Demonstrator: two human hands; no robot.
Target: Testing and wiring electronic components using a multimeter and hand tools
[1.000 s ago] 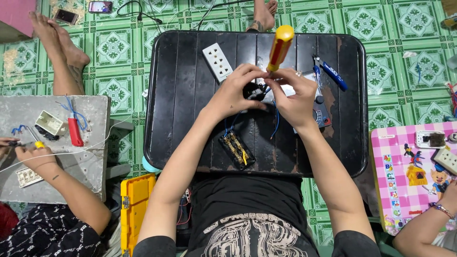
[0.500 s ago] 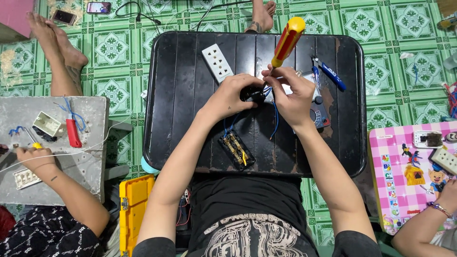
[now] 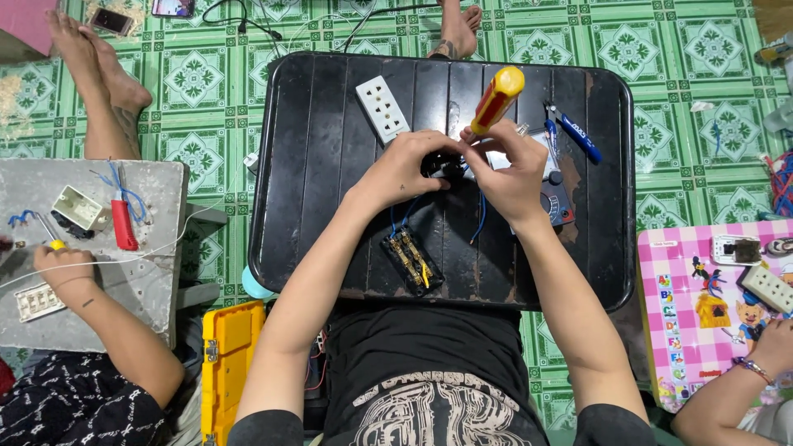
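Hands meet near the middle of the black tray table (image 3: 330, 165), slightly toward its far edge. Left hand (image 3: 402, 168) has fingers curled shut around a small black part (image 3: 442, 168), pinning it on the tabletop. Right hand (image 3: 510, 173) grips a screwdriver (image 3: 496, 101) with a yellow-and-red handle, fingers closed around the lower shaft, handle tilted up and away from the person, tip down at the black part; exact contact point is hidden by the fingers. Blue wires (image 3: 479, 216) run from the part back toward the person, one to a black switch block (image 3: 411, 260) lying near the table's near edge, between the forearms. White socket strip (image 3: 382, 108) lies at an angle left of the hands, apart from them, with bare table around it out to the left rim. Blue-handled pliers (image 3: 570, 132) sit just right of the right hand, and a meter (image 3: 555, 194) is partly under that wrist, so the right side is tight up to the rim. Yellow toolbox (image 3: 227, 363) stands on the floor by the person's left elbow. Another person's hand (image 3: 62, 266) works on a grey table (image 3: 157, 248) well to the left; a pink table (image 3: 686, 330) sits to the right with a third person's arm at it.
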